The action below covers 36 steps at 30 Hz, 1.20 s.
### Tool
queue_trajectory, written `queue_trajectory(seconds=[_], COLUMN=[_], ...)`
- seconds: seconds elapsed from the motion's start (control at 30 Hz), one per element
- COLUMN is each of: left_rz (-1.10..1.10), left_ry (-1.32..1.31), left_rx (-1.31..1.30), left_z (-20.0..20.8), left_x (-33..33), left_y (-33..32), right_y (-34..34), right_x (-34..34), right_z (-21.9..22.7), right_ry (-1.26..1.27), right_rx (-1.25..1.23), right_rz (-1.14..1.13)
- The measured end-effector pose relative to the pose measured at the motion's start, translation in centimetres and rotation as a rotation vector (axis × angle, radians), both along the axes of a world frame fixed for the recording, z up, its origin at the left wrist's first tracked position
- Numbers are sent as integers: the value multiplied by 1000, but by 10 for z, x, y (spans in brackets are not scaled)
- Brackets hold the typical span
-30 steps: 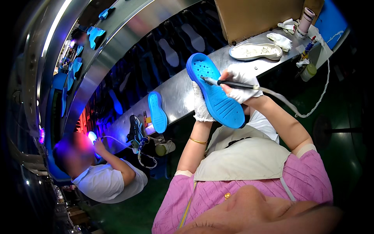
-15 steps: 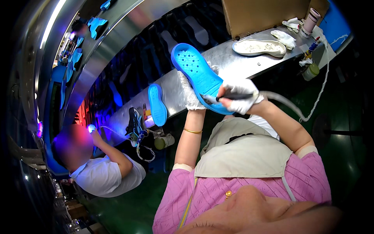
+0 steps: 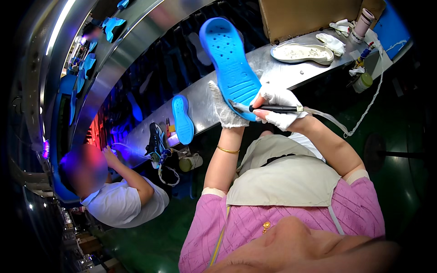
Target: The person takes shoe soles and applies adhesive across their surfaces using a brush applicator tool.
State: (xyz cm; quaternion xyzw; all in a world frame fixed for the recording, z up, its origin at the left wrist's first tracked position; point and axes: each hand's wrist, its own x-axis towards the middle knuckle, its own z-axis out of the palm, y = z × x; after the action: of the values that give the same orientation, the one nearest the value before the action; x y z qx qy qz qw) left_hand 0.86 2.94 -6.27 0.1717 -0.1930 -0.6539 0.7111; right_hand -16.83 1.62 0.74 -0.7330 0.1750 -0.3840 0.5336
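A bright blue shoe sole (image 3: 231,63) is held up over the metal ledge, its inner face with small holes and ridges turned toward me. My left hand (image 3: 226,109), in a white knit glove, grips its lower left edge from beneath. Fingers of my right hand (image 3: 280,107), in a white glove with some fingertips bare, close round a black-handled brush (image 3: 284,108). A clear tube (image 3: 325,117) runs from the handle's back end. The brush's tip touches the sole's inner face near its lower end.
On the ledge (image 3: 207,111) lie another blue sole (image 3: 183,119), a dark shoe (image 3: 156,141), a white sole-shaped piece (image 3: 302,53) and white gloves (image 3: 331,44). A cardboard box (image 3: 305,20) stands behind. At left a co-worker (image 3: 127,200) works beside the machine. A green-lidded jar (image 3: 363,83) hangs at right.
The blue sole has tilted more upright, its far end moving up. The brush has swung and shifted slightly left along the sole's lower end. The co-worker's hand has moved a little.
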Motion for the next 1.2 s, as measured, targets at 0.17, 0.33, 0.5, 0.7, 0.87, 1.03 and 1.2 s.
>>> queue_trajectory(seconds=[0.17, 0.33, 0.5, 0.7, 0.87, 1.03, 1.2], left_rz=[38, 39, -18, -69, -51, -143, -185], left_ry=[27, 25, 75, 8, -34, -70, -26], left_rx=[-145, -152, -239, -177, -136, -99, -98], left_z=[34, 49, 60, 56, 64, 59, 59], left_x=[-11, -12, -9, 1, 6, 20, 17], left_y=[-2, -4, 0, -9, -11, -21, -19], right_y=[-9, 9, -7, -11, -17, -10, -12], right_x=[-2, 6, -4, -6, -12, -12, -25], right_z=[-15, -9, -4, -13, 3, -18, -7], right_ry=[-80, -94, -105, -11, 44, -19, 8], right_rx=[358, 199, 627, 653, 475, 565, 600], right_rz=[-57, 35, 43, 185, 129, 201, 260])
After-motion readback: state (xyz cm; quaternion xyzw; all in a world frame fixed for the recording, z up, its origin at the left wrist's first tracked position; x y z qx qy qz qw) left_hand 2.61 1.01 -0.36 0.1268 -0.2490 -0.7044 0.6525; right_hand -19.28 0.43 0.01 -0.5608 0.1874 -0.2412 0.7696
